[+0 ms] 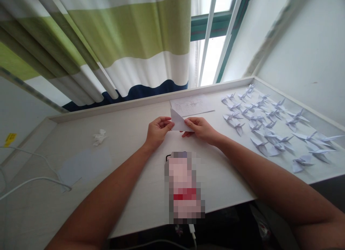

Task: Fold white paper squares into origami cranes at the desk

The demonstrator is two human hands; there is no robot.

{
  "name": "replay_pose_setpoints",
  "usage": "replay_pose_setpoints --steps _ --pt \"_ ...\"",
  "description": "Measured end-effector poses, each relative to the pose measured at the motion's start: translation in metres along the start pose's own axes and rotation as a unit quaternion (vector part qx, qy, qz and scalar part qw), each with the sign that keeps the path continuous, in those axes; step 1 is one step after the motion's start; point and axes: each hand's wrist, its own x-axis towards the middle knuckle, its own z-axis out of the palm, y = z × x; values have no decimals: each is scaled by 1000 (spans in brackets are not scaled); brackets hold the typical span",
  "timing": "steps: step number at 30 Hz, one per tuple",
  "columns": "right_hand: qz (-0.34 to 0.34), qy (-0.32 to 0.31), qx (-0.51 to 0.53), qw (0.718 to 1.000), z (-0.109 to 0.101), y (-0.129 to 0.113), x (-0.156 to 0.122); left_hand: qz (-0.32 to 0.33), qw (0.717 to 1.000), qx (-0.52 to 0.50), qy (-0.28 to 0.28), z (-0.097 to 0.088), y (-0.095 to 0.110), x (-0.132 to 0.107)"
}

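A folded white sheet of paper (178, 121), with a pointed corner at its upper left, is held up between my two hands over the desk. My left hand (159, 130) pinches its left edge between thumb and fingers. On the other side my right hand (198, 127) grips the right edge, thumb in front and some fingertips showing below. Below the hands lies a blurred-out phone-shaped object (183, 187) with a white cable (192, 231) at its near end. Several folded white paper cranes (258, 126) stand on the right of the desk.
A printed sheet (192, 105) lies at the back of the white desk (140, 192). Crumpled tissue (99, 137) and flat blank paper (86, 165) are on the left, near a white cord (35, 180). A raised rim (118, 103) borders the desk below the striped curtain (134, 34).
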Motion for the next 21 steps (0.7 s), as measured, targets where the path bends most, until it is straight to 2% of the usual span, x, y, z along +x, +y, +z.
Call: replay_pose_setpoints --steps 6,15,19,21 --pt "34 20 70 997 -4 -1 0 8 1000 13 6 -2 0 1" --pt "-1 76 26 997 -7 -2 2 10 1000 11 -17 0 3 0" --pt "-2 94 37 995 -6 -1 2 25 1000 5 8 2 4 -1" --pt "-14 110 47 993 -5 0 3 22 1000 -5 4 2 4 -2"
